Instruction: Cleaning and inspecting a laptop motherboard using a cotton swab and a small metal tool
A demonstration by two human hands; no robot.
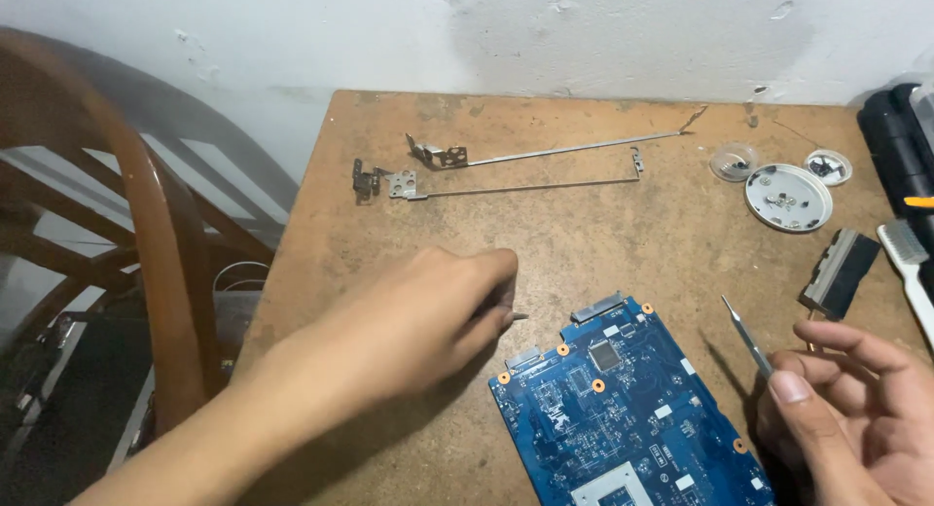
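A blue circuit board [628, 409] lies at the near edge of a brown surface [584, 224], at about 6 o'clock, with the person's hands on either side of it. At 4 o'clock, the right hand [856, 409] grips a slim metal tool [747, 336], whose tip points up and away toward 11 o'clock. At 8 o'clock, the left hand [428, 316] reaches in across the surface, fingers pinched around a small dark part [516, 316] just beside the board's far corner. Farther out, at 2 o'clock, a black connector block [839, 272] sits near a white brush [910, 272]. Beyond them, a white lid [788, 197] holding screws rests beside two small clear caps [732, 162]. At 12 o'clock, two long metal hinge brackets [506, 170] lie near the wall. A wooden chair [146, 234] stands at 9 o'clock.
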